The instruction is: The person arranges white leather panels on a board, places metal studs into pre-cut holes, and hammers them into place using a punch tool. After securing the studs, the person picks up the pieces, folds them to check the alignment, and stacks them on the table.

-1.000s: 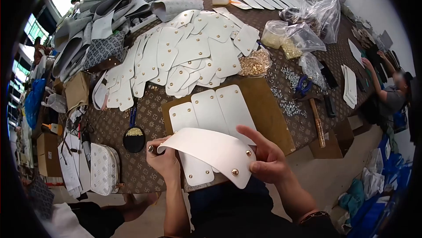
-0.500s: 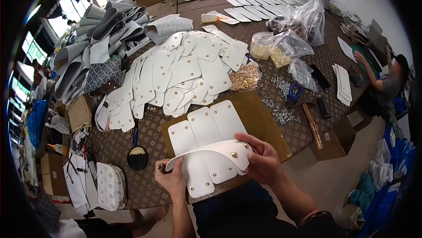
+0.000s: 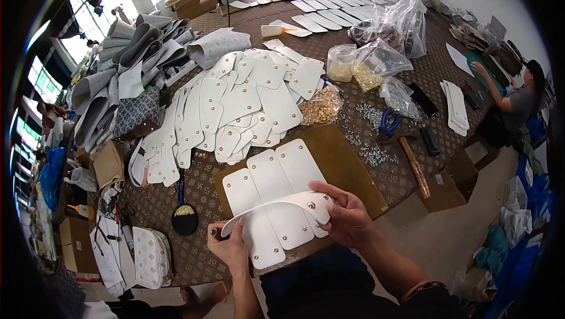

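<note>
A white leather-like panel with brass-coloured studs (image 3: 288,202) is bowed upward between my hands. My left hand (image 3: 228,249) is closed on its left end, with a small dark cylindrical tool (image 3: 214,232) also in the fingers. Thumb and fingers of my right hand (image 3: 348,216) grip the studded right end. Below lie three more white panels (image 3: 272,175) side by side, studs at their ends, on a brown board (image 3: 356,180). The held panel hides part of their middle.
A large heap of studded white panels (image 3: 241,101) spreads beyond the board. To the right are a bag of brass-coloured studs (image 3: 321,106), loose silver rivets (image 3: 376,155), blue-handled pliers (image 3: 389,122) and a hammer (image 3: 415,169). A black dish (image 3: 185,220) sits left. Co-workers sit farther off.
The camera view has shifted slightly. My hands keep their hold on the panel, its bend nearly the same. At the far end, a co-worker's arm now stretches across the table.
</note>
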